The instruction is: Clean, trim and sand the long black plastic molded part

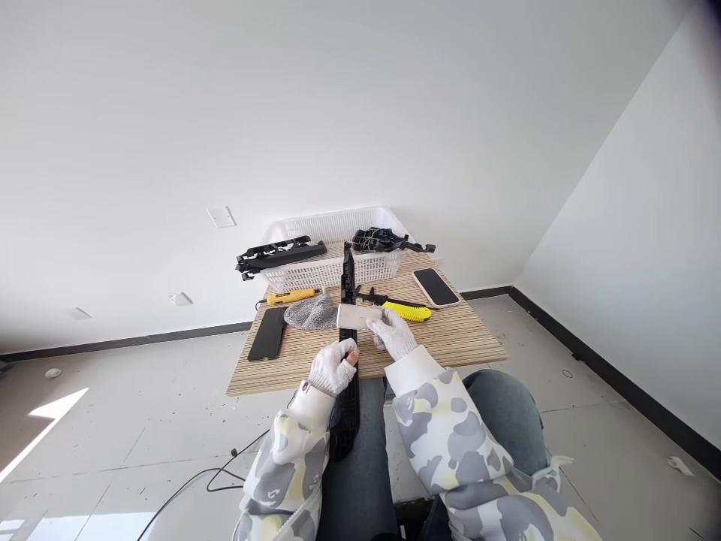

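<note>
A long, narrow black plastic part (350, 398) runs from over my lap up across the table. My left hand (333, 367), in a white glove with bare fingertips, is closed around its middle. In my gloved right hand (393, 333) is a thin, pale rectangular piece (357, 316), pinched at its right end. That piece lies across the front of the black part; whether it touches the part I cannot tell. Behind my right hand is a bright yellow tool handle (406, 311), and left of the pale piece a grey knitted cloth or glove (312, 312).
A white plastic basket (307, 276) at the table's back holds black parts (287, 254) that overhang its sides. A dark phone (267, 334), a pink-edged phone (435, 288) and an orange-yellow tool (291, 297) lie on the wooden table (462, 344). A black cable (194, 475) trails along the floor.
</note>
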`<state>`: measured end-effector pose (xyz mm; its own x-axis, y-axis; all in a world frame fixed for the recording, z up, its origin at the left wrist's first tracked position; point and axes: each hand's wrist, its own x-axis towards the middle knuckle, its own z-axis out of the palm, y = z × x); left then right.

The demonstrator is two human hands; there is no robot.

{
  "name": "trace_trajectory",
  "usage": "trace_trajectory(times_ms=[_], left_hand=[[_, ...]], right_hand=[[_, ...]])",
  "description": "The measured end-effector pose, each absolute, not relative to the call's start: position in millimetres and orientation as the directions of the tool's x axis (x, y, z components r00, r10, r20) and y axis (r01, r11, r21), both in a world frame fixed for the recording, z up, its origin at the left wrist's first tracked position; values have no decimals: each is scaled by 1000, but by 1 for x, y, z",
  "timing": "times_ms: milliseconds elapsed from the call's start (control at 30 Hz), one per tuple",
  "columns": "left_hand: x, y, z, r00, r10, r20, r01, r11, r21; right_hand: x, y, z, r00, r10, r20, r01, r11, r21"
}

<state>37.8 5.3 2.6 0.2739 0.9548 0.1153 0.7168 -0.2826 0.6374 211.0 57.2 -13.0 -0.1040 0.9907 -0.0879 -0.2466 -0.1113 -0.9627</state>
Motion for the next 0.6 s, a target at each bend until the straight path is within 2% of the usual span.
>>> trace_trajectory(times_ms=[133, 267, 367, 533, 600], left_hand=[[40, 4, 7, 270, 956, 111, 732, -279, 622], [40, 4, 6, 264, 957, 122, 754, -283, 592], [39, 5, 3, 254, 959, 124, 759, -277, 589], [38, 5, 2, 268, 955, 130, 760, -293, 580], [38, 4, 4, 274, 954, 121, 761, -292, 580]], right_hand=[[209, 57, -13, -38, 995, -96, -289, -103, -952], [209, 62, -15, 109, 988, -113, -434, -55, -899], [209, 65, -15, 102, 988, -112, -473, -51, -880], [209, 62, -14, 106, 985, -136, -447, -75, -891], [209, 58, -13, 56, 985, -162, -415, -125, -901]])
